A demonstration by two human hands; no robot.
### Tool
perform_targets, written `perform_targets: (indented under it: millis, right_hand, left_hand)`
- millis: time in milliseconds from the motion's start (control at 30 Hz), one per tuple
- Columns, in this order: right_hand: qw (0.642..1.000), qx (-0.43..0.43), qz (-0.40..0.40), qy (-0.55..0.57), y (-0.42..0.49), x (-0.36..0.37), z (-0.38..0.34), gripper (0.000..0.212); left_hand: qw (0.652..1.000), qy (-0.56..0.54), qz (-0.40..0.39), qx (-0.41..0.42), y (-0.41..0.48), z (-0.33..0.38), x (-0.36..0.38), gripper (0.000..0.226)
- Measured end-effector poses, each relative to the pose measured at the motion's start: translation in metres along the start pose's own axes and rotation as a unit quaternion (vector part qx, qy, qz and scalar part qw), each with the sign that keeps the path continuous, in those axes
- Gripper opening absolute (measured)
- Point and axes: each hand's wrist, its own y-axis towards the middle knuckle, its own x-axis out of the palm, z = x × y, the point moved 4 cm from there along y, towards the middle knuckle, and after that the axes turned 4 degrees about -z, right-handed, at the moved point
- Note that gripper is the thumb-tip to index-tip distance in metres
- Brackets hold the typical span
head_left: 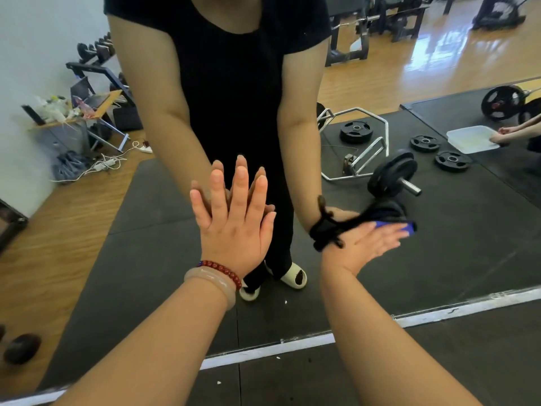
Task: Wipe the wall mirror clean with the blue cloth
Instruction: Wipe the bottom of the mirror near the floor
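1. The blue cloth is lying against the wall mirror, at 3 o'clock from the left hand. The right hand, blurred, is pressing it with straight fingers, not gripping.
2. The cloth is looking soft, light and limp; a flat palm over its middle is probably controlling it best. Glass is slick and breakable, so even pressure is suiting it.
3. The left hand is lying open and spread on the glass, holding nothing; it is likely leaving prints.
4. Weight plates are only showing as reflections at 1 o'clock; the white frame strip is running at 6 o'clock.

Black floor mat along the bottom; in reflection, wooden floor upper right, white wall upper left, weight plates right.
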Motion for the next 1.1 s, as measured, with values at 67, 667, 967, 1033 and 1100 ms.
perform_targets:
  millis: [67, 667, 967, 1033, 1100]
  right_hand:
    - [0.995, 0.101, 0.007, 0.016, -0.003, 0.0, 0.003, 0.055]
    - [0.988, -0.149, 0.0, 0.039, -0.041, 0.007, -0.067, 0.06]
    - [0.996, 0.045, 0.056, 0.05, 0.03, -0.023, -0.051, 0.051]
    - [0.997, 0.046, 0.038, 0.054, 0.021, -0.019, -0.062, 0.051]
    - [0.998, -0.003, 0.025, 0.053, 0.016, -0.017, -0.075, 0.052]
  left_hand:
    - [1.0, -0.017, -0.013, -0.015, 0.0, 0.005, -0.001, 0.075]
    - [0.989, -0.082, -0.109, -0.052, -0.003, 0.02, -0.017, 0.075]
    - [0.984, -0.072, -0.138, -0.091, -0.003, 0.029, -0.019, 0.081]
    - [0.975, -0.105, -0.145, -0.128, 0.0, 0.043, -0.022, 0.082]
    - [0.967, -0.141, -0.144, -0.155, 0.004, 0.058, -0.023, 0.079]
